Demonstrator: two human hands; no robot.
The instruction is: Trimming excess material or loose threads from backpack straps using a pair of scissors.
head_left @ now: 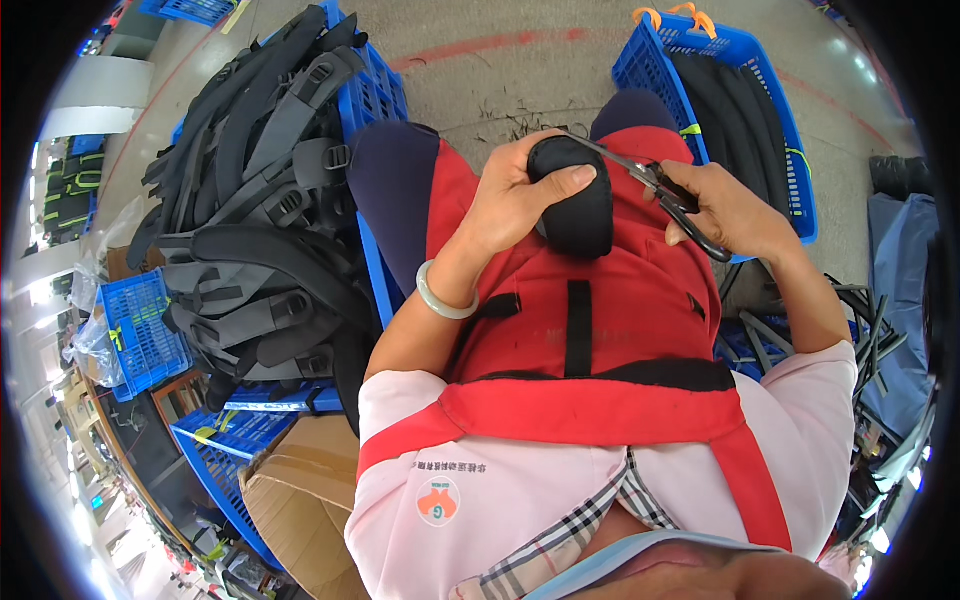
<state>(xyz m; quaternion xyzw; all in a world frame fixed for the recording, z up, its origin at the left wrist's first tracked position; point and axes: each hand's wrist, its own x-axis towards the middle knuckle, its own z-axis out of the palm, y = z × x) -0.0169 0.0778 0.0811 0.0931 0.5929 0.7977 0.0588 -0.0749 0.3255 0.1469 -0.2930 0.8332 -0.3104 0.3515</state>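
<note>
My left hand (pixel 525 185) is closed round a black padded piece (pixel 580 215), its thumb pressed on the front. That piece is held above my lap, over the red apron (pixel 520 345); it looks like a padded strap, bent over, and part of it is hidden. In my right hand (pixel 725 205) is a pair of scissors (pixel 650 180) with dark handles. Their blades point left and reach the upper edge of the black piece, close to my left fingers. Whether the blades touch the fabric I cannot tell.
Grey and black padded straps with buckles (pixel 260 200) are heaped in a blue crate (pixel 375 95) at my left. Another blue crate (pixel 740 50) at the right holds black padded strips (pixel 735 130). Dark thread scraps (pixel 520 122) lie on the floor ahead. A cardboard box (pixel 300 490) stands at lower left.
</note>
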